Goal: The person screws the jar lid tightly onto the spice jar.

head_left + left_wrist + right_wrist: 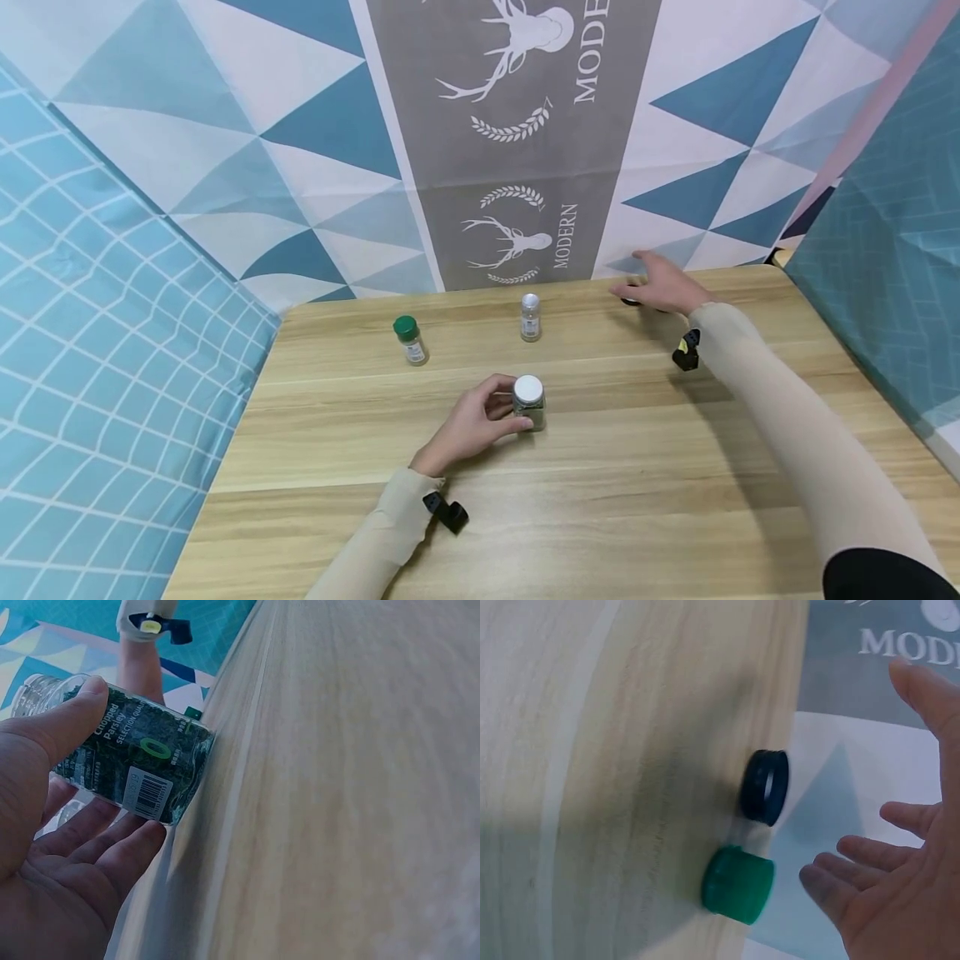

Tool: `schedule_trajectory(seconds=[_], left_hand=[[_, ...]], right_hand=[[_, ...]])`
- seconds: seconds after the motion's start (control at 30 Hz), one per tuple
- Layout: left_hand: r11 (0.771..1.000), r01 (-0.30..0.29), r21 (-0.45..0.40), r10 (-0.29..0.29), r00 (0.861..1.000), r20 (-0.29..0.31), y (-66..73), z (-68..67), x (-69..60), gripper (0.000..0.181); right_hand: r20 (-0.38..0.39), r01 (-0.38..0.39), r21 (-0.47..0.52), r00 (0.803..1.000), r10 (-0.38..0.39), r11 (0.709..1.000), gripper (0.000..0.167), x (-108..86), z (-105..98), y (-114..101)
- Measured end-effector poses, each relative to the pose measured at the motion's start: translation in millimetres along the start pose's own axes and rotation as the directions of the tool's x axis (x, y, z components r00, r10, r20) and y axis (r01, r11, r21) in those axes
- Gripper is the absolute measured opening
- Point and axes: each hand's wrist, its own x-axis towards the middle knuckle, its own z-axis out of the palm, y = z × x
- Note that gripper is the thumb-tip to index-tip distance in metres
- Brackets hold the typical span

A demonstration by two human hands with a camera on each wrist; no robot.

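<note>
My left hand (pixel 472 423) holds a square clear jar of chopped parsley (pixel 142 754), thumb on one side and fingers on the other. The jar has a white top (pixel 528 389) and stands on or just above the table. At the back right, my right hand (pixel 666 285) hovers with fingers spread, holding nothing. Below it lie a black cap (pixel 765 787) and a green cap (pixel 739 885), close together near the table's back edge. In the head view, the right hand mostly covers the black cap and hides the green one.
A small jar with a green lid (pixel 410 340) stands at the back left of the wooden table (pixel 315 433). A small clear bottle with a silver-white top (pixel 530 317) stands at the back middle. Patterned cloth (pixel 525 167) hangs behind the table.
</note>
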Motion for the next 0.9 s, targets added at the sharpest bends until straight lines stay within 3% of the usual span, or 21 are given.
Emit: schedule_trajectory(seconds=[0.37, 0.63, 0.9], left_hand=[[1.0, 0.005, 0.009, -0.005, 1.0, -0.001, -1.2, 0.0, 0.4, 0.056], [1.0, 0.007, 0.018, -0.007, 1.0, 0.0, 0.5, -0.3, -0.4, 0.055], [1.0, 0.004, 0.026, -0.004, 1.0, -0.003, -0.3, -0.6, 0.0, 0.055]], right_hand=[[-0.009, 0.047, -0.073, 0.999, -0.048, 0.996, 0.08, 16.8, 20.2, 17.4], [0.002, 0.037, -0.16, 0.999, -0.037, 0.986, 0.06, 16.4, 23.5, 16.2], [-0.016, 0.038, -0.195, 0.999, -0.041, 0.98, 0.052, 15.8, 29.4, 21.6]])
